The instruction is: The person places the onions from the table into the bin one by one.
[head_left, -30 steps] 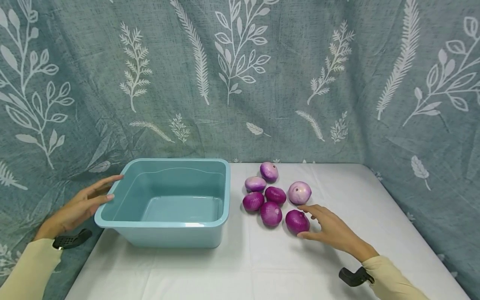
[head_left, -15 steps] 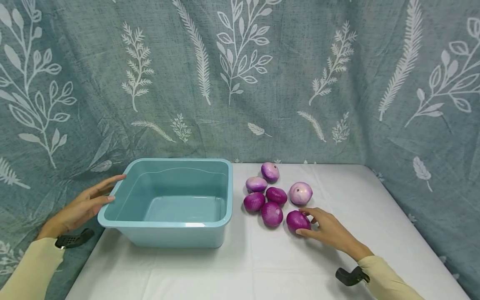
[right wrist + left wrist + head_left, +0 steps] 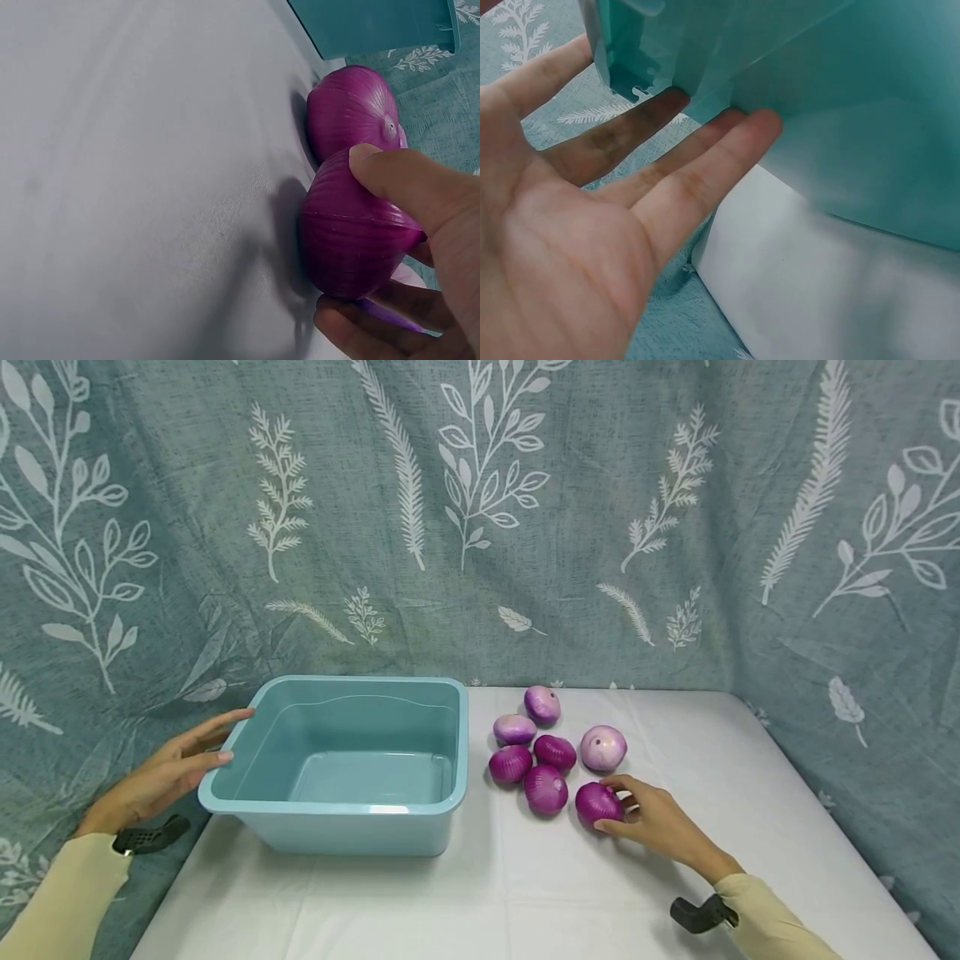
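With thumb and curled fingers, my right hand (image 3: 660, 821) grips a dark purple onion (image 3: 596, 804). In the right wrist view the thumb presses one side of this onion (image 3: 352, 232), with fingertips against the opposite side; it appears to rest on the cloth. At the left, my left hand (image 3: 168, 768) touches the rim of a blue plastic basin (image 3: 337, 832). The left wrist view shows nearly straight fingers (image 3: 705, 172) against the basin's outer wall (image 3: 840, 135). Nothing lies inside the basin.
Several more red onions (image 3: 546, 790) cluster between the basin and my right hand. A paler onion (image 3: 603, 748) sits just behind the gripped one. The white table (image 3: 420, 910) meets a leaf-patterned teal curtain (image 3: 337, 527) at the back and sides.
My right hand has closed in on the dark onion; its thumb and fingers now grip it. The left hand stays by the basin. The whole view has shifted slightly.
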